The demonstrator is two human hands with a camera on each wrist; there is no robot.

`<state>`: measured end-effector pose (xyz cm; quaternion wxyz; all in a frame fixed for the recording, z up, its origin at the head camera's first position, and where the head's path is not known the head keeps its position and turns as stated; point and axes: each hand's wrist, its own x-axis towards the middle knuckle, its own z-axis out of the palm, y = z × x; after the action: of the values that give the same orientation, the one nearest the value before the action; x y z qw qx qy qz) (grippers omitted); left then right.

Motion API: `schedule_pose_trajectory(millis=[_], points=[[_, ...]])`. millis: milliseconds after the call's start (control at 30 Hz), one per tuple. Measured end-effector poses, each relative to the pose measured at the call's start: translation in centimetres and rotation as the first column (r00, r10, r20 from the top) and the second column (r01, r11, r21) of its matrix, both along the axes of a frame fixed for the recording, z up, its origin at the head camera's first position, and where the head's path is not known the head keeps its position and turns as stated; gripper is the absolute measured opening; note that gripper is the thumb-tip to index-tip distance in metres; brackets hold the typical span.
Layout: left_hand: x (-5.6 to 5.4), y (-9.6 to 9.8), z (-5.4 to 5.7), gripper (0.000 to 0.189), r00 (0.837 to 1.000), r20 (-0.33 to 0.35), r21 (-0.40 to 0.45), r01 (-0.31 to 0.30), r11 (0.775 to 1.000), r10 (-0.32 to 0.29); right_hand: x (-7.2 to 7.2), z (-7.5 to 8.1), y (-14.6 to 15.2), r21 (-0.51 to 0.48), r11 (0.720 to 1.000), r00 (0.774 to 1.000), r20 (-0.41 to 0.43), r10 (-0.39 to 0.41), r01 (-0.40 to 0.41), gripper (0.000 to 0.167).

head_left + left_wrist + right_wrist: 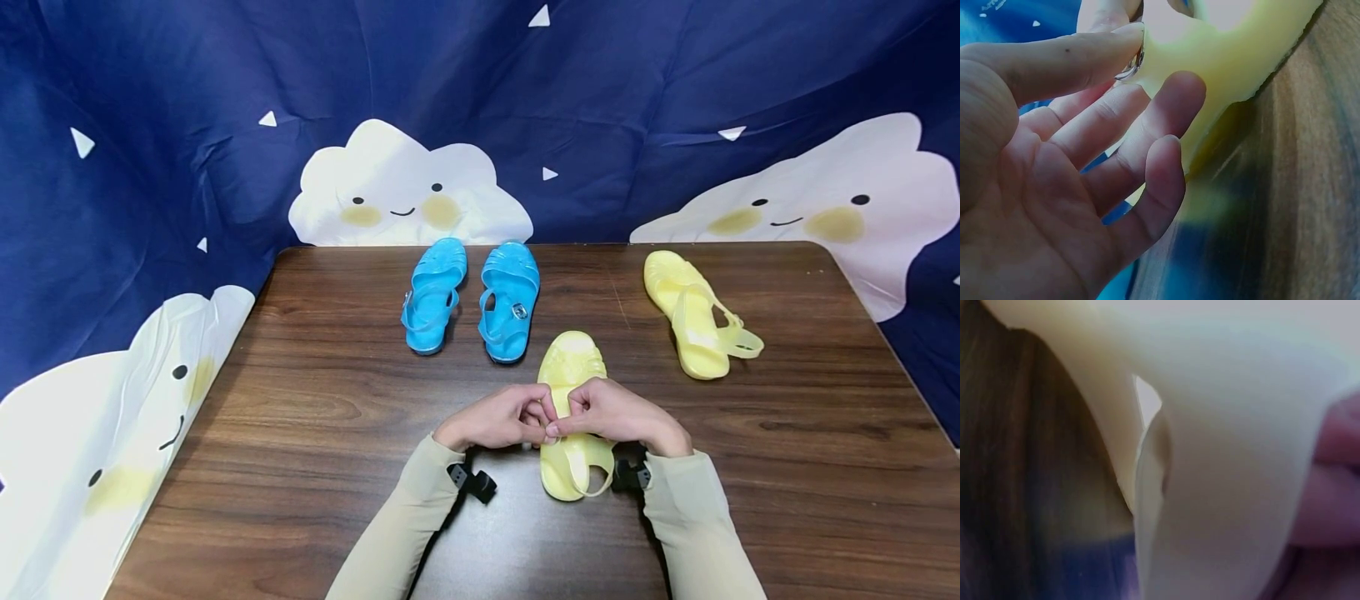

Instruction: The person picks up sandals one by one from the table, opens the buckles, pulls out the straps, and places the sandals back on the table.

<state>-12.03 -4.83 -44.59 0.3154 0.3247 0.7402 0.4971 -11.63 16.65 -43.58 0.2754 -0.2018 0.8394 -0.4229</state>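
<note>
A yellow jelly sandal (570, 354) lies on the table with its toe pointing away from me, and both hands meet over its middle. My left hand (498, 419) pinches the small metal buckle (1138, 61) between thumb and forefinger; its other fingers are loosely bent beside the sandal. From the other side, my right hand (628, 413) pinches the ankle strap close to the buckle. A broad yellow strap (1229, 456) fills much of the right wrist view, blurred, with some fingers (1329, 500) behind it. Whether the strap end passes through the buckle is hidden by the fingertips.
Two blue jelly sandals (437, 265) stand side by side at the back of the wooden table (322, 417). The other yellow sandal (697, 333) lies at the back right, its strap spread out to the right. A dark blue curtain (585, 83) with cloud prints hangs behind.
</note>
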Motion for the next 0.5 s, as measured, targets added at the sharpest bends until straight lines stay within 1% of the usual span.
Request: schedule_pose_trajectory(millis=[233, 500], points=[[-0.01, -0.01, 0.0, 0.011, 1.0, -0.006, -0.006, 0.0, 1.0, 0.0, 0.01, 0.27, -0.14, 0.037, 0.999, 0.999, -0.012, -0.034, 0.035, 0.046], [-0.01, 0.05, -0.08, 0.011, 1.0, -0.014, -0.017, 0.006, 1.0, -0.007, 0.07, 0.03, -0.32, 0.079, 0.995, 0.998, -0.008, -0.064, 0.064, 0.052]])
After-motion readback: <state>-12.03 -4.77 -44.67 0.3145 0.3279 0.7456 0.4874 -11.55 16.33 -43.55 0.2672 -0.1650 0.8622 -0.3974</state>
